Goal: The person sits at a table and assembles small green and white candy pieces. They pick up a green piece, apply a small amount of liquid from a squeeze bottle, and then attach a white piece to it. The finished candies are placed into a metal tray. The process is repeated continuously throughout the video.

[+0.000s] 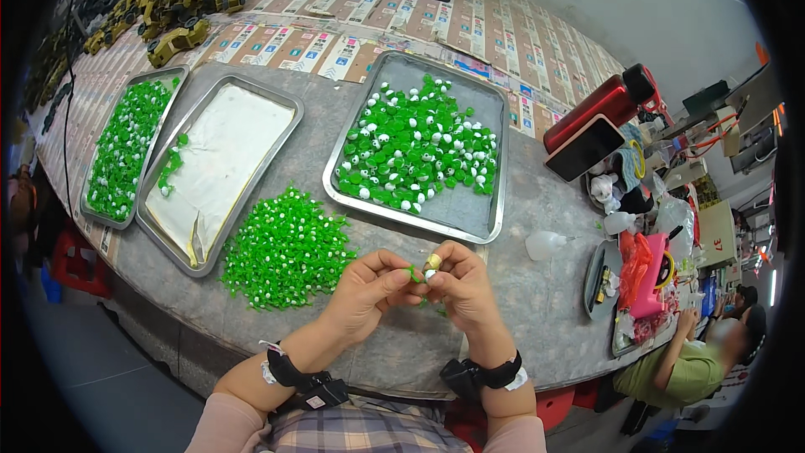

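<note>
My left hand (369, 292) is closed in a pinch on a small green plastic piece (413, 273). Close beside it, my right hand (466, 292) pinches a small white round piece (430, 275); a yellowish wrap covers one fingertip. The two pieces are nearly touching, and fingers partly hide both. Left of my hands, a loose pile of small green parts with white spots (285, 250) lies on the grey table cover (537, 302). Beyond my hands, a metal tray (335, 159) holds many green-and-white ball-shaped pieces (411, 147).
A paper-lined tray (222, 143) with a few green pieces and a narrow full tray (126, 151) stand at left. Toy vehicles (180, 40) are heaped far left. A red bottle (591, 113), a phone (584, 148) and a translucent squeeze bottle (545, 244) stand right, near a seated person (688, 361).
</note>
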A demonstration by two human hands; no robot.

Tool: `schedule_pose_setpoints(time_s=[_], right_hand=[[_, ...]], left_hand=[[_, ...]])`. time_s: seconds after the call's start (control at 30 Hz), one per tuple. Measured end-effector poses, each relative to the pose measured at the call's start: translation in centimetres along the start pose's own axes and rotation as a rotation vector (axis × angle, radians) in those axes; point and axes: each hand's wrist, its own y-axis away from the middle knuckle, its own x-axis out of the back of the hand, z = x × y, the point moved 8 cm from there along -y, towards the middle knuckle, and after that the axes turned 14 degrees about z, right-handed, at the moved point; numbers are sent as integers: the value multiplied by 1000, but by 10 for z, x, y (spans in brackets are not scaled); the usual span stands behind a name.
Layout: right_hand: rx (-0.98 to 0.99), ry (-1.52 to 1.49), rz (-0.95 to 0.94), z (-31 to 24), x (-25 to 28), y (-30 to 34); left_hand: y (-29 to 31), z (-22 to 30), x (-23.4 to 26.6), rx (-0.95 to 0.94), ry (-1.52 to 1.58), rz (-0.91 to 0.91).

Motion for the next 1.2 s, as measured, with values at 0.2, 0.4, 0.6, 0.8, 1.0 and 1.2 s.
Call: schedule_pose_setpoints(time_s=[0.2,0.4,0.6,0.8,1.0,1.2], right_hand=[[133,233,13,-10,2,3],[60,259,-25,-13,5,8],[220,283,87,-23,8,16],[323,345,135,-30,7,19],[325,443,122,-25,6,19],[132,278,81,-15,12,18]], left_hand=[[0,-2,1,-36,-62,-28],[0,1,3,-43,-30,-26],[-2,1,5,-51,-90,48],[-4,0,7,-103,-170,58],[5,14,2,-326,-411,73],[21,34,-20,-783,-930,6]])
